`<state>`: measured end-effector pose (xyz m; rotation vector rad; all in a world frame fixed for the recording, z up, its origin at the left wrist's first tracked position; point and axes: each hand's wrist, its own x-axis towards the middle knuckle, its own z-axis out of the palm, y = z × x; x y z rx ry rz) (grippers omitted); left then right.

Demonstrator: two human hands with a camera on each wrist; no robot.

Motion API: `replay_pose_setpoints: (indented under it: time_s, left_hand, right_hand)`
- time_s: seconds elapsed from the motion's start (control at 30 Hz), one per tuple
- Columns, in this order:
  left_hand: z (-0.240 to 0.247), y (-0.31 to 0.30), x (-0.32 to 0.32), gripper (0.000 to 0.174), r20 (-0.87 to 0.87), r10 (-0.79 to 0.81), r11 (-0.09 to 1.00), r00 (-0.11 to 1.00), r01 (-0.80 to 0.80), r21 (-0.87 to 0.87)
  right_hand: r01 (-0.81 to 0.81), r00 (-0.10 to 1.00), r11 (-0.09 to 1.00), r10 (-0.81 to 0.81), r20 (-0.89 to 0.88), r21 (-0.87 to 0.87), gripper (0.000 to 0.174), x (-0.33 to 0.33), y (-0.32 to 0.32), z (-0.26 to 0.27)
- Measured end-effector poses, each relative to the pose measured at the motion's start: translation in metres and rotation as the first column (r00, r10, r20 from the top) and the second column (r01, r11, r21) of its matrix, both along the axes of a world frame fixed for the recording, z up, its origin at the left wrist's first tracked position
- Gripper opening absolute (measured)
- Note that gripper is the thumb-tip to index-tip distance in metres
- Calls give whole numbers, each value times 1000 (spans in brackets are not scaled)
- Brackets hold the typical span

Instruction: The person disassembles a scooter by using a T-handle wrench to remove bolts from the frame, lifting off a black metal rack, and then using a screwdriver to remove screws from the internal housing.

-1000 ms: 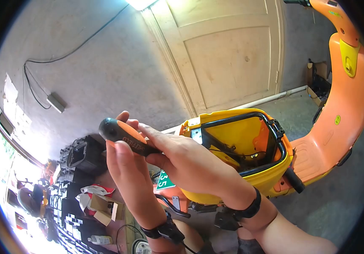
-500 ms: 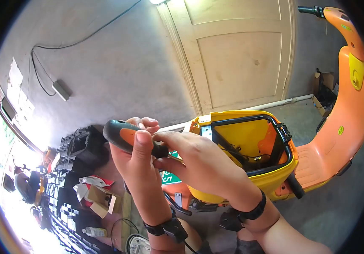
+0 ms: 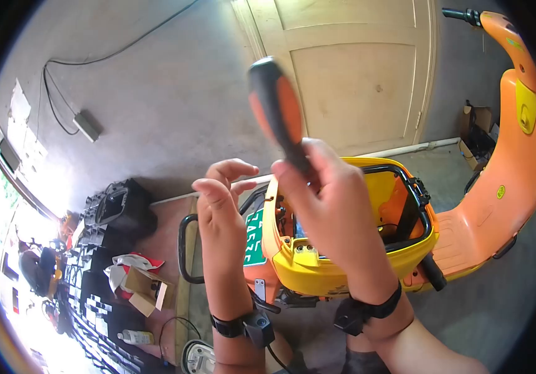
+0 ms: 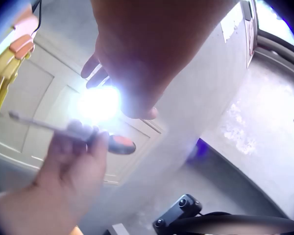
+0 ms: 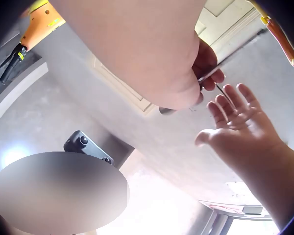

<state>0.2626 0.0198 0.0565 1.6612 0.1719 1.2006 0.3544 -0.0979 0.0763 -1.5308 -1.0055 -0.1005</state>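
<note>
A screwdriver (image 3: pixel 274 106) with a black and orange handle tilts upward, slightly blurred, in front of the door. My right hand (image 3: pixel 339 212) grips it around the neck, where handle meets shaft. In the left wrist view the bare metal shaft (image 4: pixel 36 122) sticks out from the other side of that hand. My left hand (image 3: pixel 223 218) is held up just to the left, its fingers loosely bent and holding nothing. Its palm and spread fingers show in the right wrist view. Behind both hands stands an orange and yellow scooter (image 3: pixel 492 181).
The scooter's open yellow storage bin (image 3: pixel 318 280) has a black rim, partly covered by my right hand. A green licence plate (image 3: pixel 255 240) sits beside it. At the left are a black crate (image 3: pixel 121 206), a cardboard box (image 3: pixel 146 290) and a bottle (image 3: pixel 135 337). A cream door (image 3: pixel 355 93) stands behind.
The left hand held the screwdriver by its handle, with the right hand at its neck. Now the left hand has let go, and the right hand has raised the screwdriver up and rightward.
</note>
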Motion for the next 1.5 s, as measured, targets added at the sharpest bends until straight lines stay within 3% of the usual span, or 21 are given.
replay_pose_setpoints:
  time_s: [0.03,0.1,0.17,0.23,0.3,0.43,0.53,0.57,0.8,0.97,1.13,1.23,1.5]
  left_hand:
    - [-7,9,-1,67,-4,-7,1000,1000,7,4]
    - [-20,21,-1,67,-387,89,921,918,72,383]
    - [-31,15,2,76,-609,80,922,789,173,345]
    - [-41,13,2,73,-766,164,839,622,321,440]
    - [-44,11,1,63,-701,237,791,673,285,541]
    - [-40,9,2,67,-761,228,801,607,327,501]
    - [-34,6,6,66,-797,128,866,591,325,381]
    - [-40,11,9,63,-772,118,833,625,361,420]
    - [-41,15,13,58,-835,108,862,540,367,350]
    - [-45,12,11,54,-791,110,883,601,306,356]
    - [-46,14,12,54,-819,98,887,566,324,330]
    - [-45,11,12,65,-791,72,886,607,326,331]
    - [-53,19,11,56,-780,98,876,618,319,362]
  right_hand:
    - [31,998,985,-21,-59,168,29,5,1,1]
    - [98,962,974,-41,-269,203,29,15,-6,4]
    - [127,945,960,-40,-324,251,30,24,-12,6]
    - [141,933,954,-40,-357,263,30,29,-16,6]
    - [123,911,959,-7,-411,256,30,32,-19,7]
    - [101,904,965,13,-427,244,28,30,-20,10]
    - [36,895,957,98,-436,288,27,27,-20,9]
    - [27,895,953,112,-432,302,26,27,-19,8]
    - [16,892,950,127,-434,311,26,28,-18,8]
    - [-8,887,947,155,-434,323,26,28,-18,10]
    - [-2,890,957,134,-436,290,26,28,-15,9]
    - [-16,886,956,149,-439,293,25,27,-13,8]
    - [-39,892,952,170,-419,303,23,24,-11,7]
